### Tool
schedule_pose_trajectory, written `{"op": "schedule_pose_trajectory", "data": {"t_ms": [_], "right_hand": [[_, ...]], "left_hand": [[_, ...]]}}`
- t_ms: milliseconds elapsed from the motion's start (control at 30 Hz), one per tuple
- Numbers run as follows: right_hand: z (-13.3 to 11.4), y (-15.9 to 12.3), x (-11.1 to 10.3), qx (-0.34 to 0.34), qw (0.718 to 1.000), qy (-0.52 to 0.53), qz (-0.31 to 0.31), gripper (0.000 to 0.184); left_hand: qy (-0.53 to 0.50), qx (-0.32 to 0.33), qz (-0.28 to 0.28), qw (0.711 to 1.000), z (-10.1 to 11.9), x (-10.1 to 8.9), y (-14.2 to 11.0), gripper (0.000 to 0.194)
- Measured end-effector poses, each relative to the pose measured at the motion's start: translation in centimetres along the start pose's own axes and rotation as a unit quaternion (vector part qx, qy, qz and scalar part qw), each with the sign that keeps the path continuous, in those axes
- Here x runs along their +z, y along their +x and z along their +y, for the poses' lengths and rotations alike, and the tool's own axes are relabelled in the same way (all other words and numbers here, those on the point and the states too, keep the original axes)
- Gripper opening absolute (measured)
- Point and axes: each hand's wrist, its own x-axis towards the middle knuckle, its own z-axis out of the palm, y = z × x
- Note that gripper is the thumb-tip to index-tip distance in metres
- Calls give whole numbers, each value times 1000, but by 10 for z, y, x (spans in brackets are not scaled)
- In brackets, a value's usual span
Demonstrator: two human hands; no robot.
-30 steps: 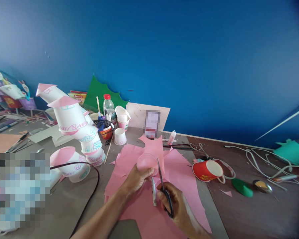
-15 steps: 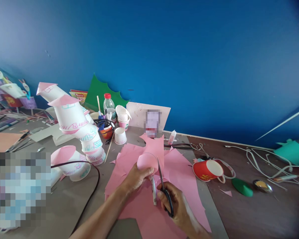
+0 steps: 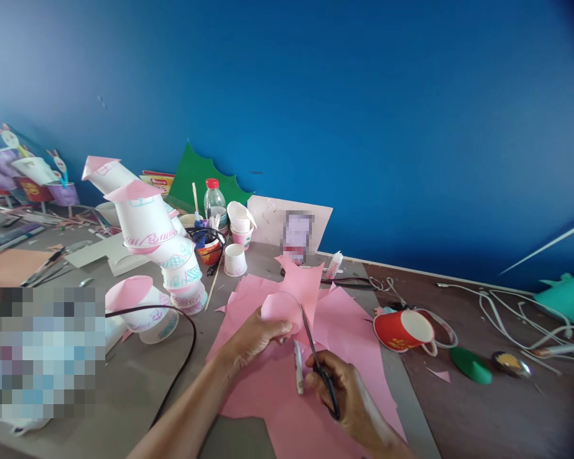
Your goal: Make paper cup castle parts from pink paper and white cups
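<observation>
My left hand pinches a piece of pink paper with a rounded edge, thumb on top. In my right hand are black-handled scissors, their blades pointing up and away along the right edge of that rounded piece. A strip of the pink paper stands out behind the blades. Whether the blades are fully closed I cannot tell. Below both hands lie larger pink sheets with jagged edges, and a white marker rests between the hands.
White paper cups with pink cone roofs are stacked at the left, beside a black cable. Behind stand a red-capped bottle and a small cup. At the right lie a red cup, a green cone and white cables.
The view has shifted slightly, so the table things appear a little further right. The rounded piece has turned a little in my left hand, and the scissors stay at its right edge.
</observation>
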Motion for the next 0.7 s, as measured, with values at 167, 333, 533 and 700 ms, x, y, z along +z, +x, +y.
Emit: {"op": "schedule_pose_trajectory", "data": {"t_ms": [167,333,533,700], "right_hand": [[0,2,1,13,999,32,0,48],[0,1,1,11,999,44,7,49],[13,3,-1,7,999,35,16,45],[16,3,-4,-1,1000,24,14,42]], "left_hand": [[7,-5,-19,1000,-3,-2,1,18],[13,-22,-8,1000,0,1,0,22],[32,-50,-9,998,10,5,-3,23],[39,-55,-3,998,13,5,-5,20]]}}
